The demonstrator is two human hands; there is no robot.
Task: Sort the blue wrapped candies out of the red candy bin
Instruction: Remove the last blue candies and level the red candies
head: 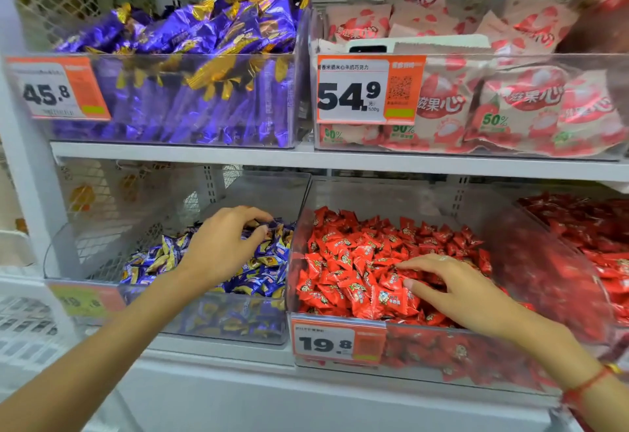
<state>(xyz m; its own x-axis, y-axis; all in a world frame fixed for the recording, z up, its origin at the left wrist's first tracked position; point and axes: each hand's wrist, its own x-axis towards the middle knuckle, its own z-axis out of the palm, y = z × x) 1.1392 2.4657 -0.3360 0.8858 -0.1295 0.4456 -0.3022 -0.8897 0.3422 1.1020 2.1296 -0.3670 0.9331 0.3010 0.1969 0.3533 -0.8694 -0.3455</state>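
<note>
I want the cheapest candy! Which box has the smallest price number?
The red candy box at bottom right: its tag says 19.8; the readable upper tags say 45.8 and 54.9.

Price tags (369, 89) reading 54.9, 45.8 (58, 89), 19.8 (337, 341) on bins

A shop: shelved clear bins (299, 299) of wrapped sweets, each fronted by an orange price tag (369, 89).

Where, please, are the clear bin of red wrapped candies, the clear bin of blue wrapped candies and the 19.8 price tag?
Clear bin of red wrapped candies (442, 343), head view: its transparent front wall.
Clear bin of blue wrapped candies (218, 319), head view: its front wall.
19.8 price tag (325, 343), head view: the printed digits.
</note>
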